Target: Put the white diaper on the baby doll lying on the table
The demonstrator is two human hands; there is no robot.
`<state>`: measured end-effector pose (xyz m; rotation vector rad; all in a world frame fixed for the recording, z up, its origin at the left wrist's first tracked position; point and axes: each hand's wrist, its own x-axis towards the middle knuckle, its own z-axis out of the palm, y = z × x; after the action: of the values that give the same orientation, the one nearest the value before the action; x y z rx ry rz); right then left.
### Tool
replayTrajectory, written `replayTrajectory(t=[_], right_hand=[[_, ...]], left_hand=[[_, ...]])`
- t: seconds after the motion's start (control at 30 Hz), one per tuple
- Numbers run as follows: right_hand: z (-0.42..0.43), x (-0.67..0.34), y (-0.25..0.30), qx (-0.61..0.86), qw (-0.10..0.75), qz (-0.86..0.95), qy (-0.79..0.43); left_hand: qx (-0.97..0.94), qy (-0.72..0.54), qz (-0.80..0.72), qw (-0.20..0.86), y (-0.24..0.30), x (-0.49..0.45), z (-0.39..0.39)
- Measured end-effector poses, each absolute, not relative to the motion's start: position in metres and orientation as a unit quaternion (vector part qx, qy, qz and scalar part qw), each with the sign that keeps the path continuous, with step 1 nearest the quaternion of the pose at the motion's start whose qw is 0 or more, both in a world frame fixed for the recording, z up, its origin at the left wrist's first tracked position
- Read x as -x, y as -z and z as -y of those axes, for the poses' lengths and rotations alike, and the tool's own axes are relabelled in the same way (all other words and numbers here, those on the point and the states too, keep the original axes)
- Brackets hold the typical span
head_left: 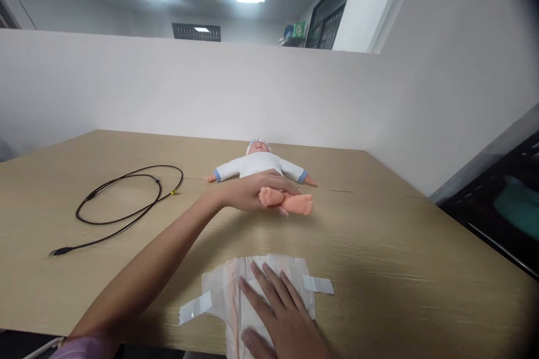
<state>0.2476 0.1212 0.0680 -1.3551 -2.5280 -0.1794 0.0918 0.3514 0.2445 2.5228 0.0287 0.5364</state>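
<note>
A baby doll (256, 165) in a white top and cap lies on its back on the wooden table (379, 247), head toward the far wall. My left hand (248, 192) reaches out and is wrapped round the doll's bare legs, near its feet (301, 203). An unfolded white diaper (223, 286) with tape tabs lies at the table's near edge. My right hand (280, 314) rests flat on it with fingers stretched out.
A black cable (126, 202) lies looped on the left half of the table, its plug near the left side. A white partition wall (210, 90) stands behind the table. A dark shelf unit (501, 207) is at the right.
</note>
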Motion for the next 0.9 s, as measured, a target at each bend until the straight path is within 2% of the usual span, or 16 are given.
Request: replayTrajectory(t=[0.27,0.6,0.9], right_hand=[[-0.169,-0.234,-0.098,0.524,0.097,0.844,-0.055],[-0.268,-0.233,-0.09,0.531,0.115,0.837,-0.062],[-0.347,-0.247,-0.074,0.506,0.22,0.834,0.008]], left_hand=[[-0.928,-0.235,-0.06,0.284,-0.264,-0.07,-0.369],[-0.912,-0.242,-0.004,0.331,-0.268,-0.059,-0.384],[-0.904,-0.243,-0.022,0.351,-0.27,-0.057,-0.386]])
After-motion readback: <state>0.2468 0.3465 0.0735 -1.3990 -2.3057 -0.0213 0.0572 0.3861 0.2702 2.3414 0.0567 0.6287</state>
